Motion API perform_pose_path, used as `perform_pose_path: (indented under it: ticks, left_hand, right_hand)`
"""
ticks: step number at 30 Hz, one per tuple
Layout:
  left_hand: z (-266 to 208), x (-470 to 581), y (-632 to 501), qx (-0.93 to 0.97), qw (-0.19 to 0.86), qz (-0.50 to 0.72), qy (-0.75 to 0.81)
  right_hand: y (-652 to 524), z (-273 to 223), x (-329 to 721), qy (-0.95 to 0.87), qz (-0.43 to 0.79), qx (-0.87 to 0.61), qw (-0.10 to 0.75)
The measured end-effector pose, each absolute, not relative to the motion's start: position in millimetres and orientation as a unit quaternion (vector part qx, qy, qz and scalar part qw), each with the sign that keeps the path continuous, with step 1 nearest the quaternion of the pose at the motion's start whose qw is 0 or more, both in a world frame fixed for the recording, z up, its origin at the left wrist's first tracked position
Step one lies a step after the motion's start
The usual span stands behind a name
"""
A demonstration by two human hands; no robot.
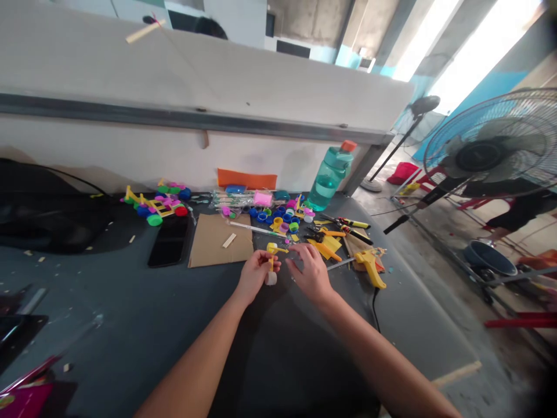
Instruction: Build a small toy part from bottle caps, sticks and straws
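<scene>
My left hand (256, 273) is closed around a small yellow stick assembly (272, 264). A yellow bottle cap (272, 248) sits at its top end and a whitish cap (270, 278) at its lower end. A thin yellow arm juts from the top towards my right hand (311, 270). That hand is just to the right, thumb and fingers apart, with nothing visible between them. Whether a fingertip touches the yellow arm I cannot tell. Just beyond my hands lie loose coloured bottle caps (278, 220) and a cardboard sheet (217, 241) with a small wooden piece (229, 240) on it.
A yellow glue gun (371, 268) and pliers (326, 233) lie to the right. A teal water bottle (328, 180) stands at the back. Left are a phone (169, 241), finished-looking cap assemblies (159, 203) and a black bag (43, 209). A fan (483, 154) stands beyond the table's right edge.
</scene>
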State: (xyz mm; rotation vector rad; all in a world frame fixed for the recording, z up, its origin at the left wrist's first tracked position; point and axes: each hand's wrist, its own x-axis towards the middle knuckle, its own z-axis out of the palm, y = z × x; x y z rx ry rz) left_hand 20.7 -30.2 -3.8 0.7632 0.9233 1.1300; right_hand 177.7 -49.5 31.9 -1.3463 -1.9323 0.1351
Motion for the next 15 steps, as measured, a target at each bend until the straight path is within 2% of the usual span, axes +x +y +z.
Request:
perform_pose_path:
  ticks: [6,15]
  left_hand:
    - [-1.3,22.5,-32.5,0.35,0.684,0.496,0.404]
    - [-1.1,18.4,-33.0,0.326,0.713,0.481,0.393]
  right_hand:
    - [-27.5,32.4,170.4,-0.809,0.033,-0.482,0.334]
    - [-15.4,19.8,177.2,-0.708,0.169,-0.572,0.379]
